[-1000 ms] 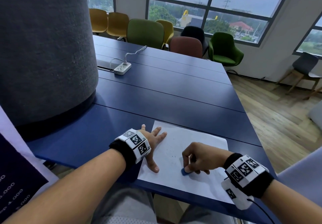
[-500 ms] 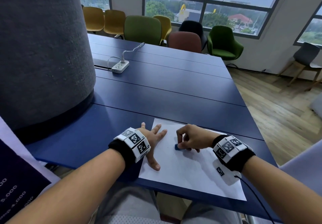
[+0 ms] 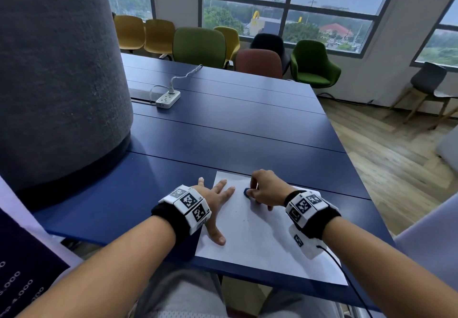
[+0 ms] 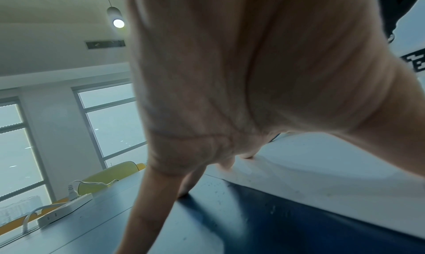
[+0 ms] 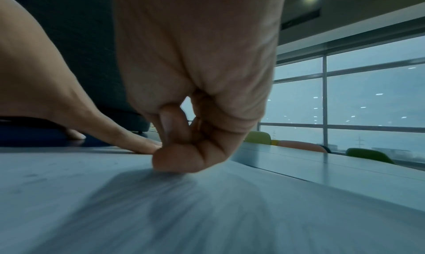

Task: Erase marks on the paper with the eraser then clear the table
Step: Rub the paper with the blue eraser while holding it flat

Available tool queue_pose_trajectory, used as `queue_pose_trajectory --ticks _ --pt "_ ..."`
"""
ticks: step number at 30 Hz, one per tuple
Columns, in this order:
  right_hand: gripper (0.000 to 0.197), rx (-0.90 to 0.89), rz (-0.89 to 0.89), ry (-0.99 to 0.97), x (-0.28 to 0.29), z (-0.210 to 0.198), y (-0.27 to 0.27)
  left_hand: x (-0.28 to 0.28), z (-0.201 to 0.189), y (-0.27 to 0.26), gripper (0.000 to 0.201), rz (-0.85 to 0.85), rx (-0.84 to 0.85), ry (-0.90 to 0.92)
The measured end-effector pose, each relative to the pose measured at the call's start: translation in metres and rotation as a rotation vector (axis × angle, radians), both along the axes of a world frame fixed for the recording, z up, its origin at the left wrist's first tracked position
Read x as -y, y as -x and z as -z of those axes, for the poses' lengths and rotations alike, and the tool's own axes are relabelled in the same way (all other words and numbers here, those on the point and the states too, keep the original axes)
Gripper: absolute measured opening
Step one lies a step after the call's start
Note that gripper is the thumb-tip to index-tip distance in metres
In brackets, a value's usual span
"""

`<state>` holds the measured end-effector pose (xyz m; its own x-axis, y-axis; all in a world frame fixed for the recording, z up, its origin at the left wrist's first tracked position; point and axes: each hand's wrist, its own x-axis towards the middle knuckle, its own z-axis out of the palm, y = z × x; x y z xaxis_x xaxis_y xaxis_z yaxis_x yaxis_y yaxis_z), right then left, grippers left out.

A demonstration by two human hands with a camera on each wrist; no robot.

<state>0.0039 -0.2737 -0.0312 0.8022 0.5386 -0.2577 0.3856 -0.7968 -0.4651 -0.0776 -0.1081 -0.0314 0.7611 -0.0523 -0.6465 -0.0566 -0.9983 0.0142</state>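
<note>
A white sheet of paper (image 3: 260,233) lies at the near edge of the dark blue table (image 3: 223,129). Faint dark specks mark its middle. My left hand (image 3: 215,201) lies flat with spread fingers, pressing the sheet's left edge, thumb on the paper. My right hand (image 3: 262,189) pinches a small blue eraser (image 3: 247,192) and holds it down on the sheet near its far edge. In the right wrist view the curled fingers (image 5: 184,156) touch the paper (image 5: 207,212) and hide the eraser. In the left wrist view the left hand's fingertips (image 4: 227,164) rest on the paper (image 4: 322,169).
A white power strip (image 3: 168,100) with its cable lies farther back on the table. A wide grey column (image 3: 57,70) stands at the left. Coloured chairs (image 3: 198,45) line the far side. The table's right edge drops to a wooden floor (image 3: 386,159).
My right hand has slid the eraser away from me, from the sheet's near middle up toward its far edge. The left hand has kept its place on the paper.
</note>
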Motion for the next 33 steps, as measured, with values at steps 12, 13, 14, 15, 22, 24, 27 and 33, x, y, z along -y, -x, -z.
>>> queue_pose_trajectory --ticks 12,13,14,15,22,24,27,33 --pt "0.017 0.03 -0.201 0.062 0.014 0.007 0.008 -0.001 0.003 -0.003 0.138 -0.009 -0.006 -0.004" --pt "0.018 -0.019 -0.226 0.071 0.015 0.006 0.007 -0.001 0.003 -0.003 0.138 -0.01 -0.005 -0.006" --pt "0.019 -0.018 -0.212 0.082 0.016 0.005 0.003 -0.001 0.003 -0.003 0.138 -0.014 -0.004 -0.007" --pt "0.021 0.013 -0.167 0.085 0.017 0.004 -0.004 -0.001 0.003 -0.002 0.137 -0.015 -0.004 -0.006" --pt "0.015 -0.04 -0.254 0.069 0.031 0.004 0.004 -0.001 0.001 -0.001 0.137 -0.013 -0.01 -0.002" --pt "0.015 -0.021 -0.238 0.084 0.027 0.001 -0.001 0.0 0.0 -0.001 0.137 -0.015 -0.013 -0.009" --pt "0.017 0.129 -0.101 0.074 0.02 0.008 -0.01 0.0 0.001 -0.001 0.137 -0.008 -0.005 -0.004" --pt "0.016 -0.077 -0.301 0.182 0.027 -0.001 -0.002 0.0 0.001 -0.002 0.137 -0.023 -0.02 -0.008"
